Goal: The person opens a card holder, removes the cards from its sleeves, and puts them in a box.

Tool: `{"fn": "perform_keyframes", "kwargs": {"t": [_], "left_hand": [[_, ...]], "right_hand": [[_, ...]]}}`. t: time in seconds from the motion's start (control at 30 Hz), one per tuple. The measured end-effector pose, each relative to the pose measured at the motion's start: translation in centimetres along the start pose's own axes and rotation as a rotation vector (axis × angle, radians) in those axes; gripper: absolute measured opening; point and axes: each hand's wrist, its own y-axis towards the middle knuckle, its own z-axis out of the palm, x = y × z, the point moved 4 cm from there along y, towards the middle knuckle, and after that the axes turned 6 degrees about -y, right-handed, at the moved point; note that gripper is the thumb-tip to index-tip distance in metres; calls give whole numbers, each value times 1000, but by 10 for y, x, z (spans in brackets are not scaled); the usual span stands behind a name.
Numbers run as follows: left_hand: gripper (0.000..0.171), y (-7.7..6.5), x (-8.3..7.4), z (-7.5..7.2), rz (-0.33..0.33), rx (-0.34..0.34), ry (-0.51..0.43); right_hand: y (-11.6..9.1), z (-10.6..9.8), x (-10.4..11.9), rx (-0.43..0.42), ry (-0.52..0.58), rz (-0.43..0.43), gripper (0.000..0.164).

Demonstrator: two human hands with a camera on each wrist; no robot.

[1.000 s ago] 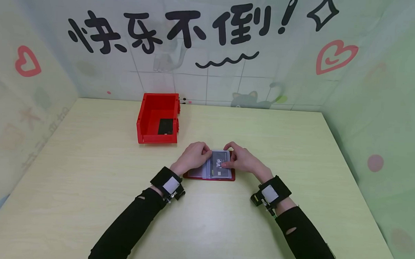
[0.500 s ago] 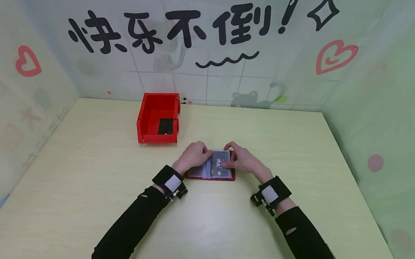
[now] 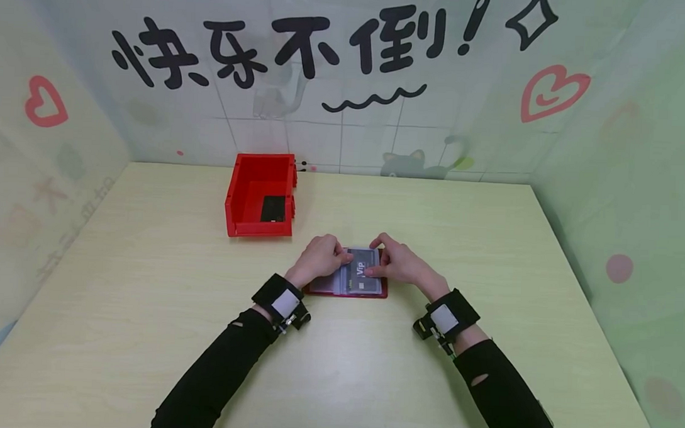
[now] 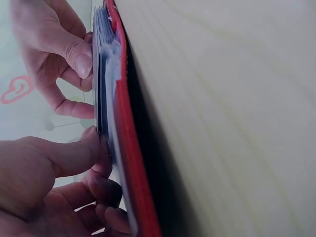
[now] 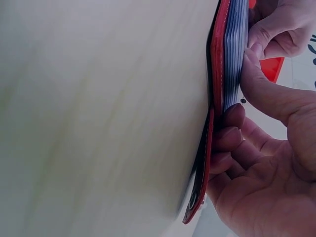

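Both pinched: your left hand (image 3: 321, 256) had a card (image 3: 356, 282) or its sleeve (image 3: 338, 281) (couldn't tell which), your right hand (image 3: 400, 263) the right edge of the red wallet (image 3: 324, 284), just below frame centre. Hard left tug could've creased the sleeve; slack right grip could've let the wallet skid.

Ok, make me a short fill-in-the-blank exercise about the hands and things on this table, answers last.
The bin is coloured ____.
In the opened card holder, the card shows the large word ____.
The flat object inside the bin is coloured ____.
The left hand is nearer the bin than the ____ hand.
Missing words: red; Vip; black; right.
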Motion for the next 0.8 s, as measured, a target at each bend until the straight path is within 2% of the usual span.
{"fn": "perform_keyframes", "kwargs": {"t": [0.13, 0.37, 0.8], "left_hand": [[27, 0, 1, 0, 4, -4, -21], [26, -1, 1, -1, 6, -15, -30], [26, -3, 2, -2, -13, -29, -25]], "right_hand": [[-1, -2, 2, 0, -2, -26, 52], [1, -1, 1, -1, 4, 5, 55], [-1, -1, 2, -1, 1, 3, 54]]}}
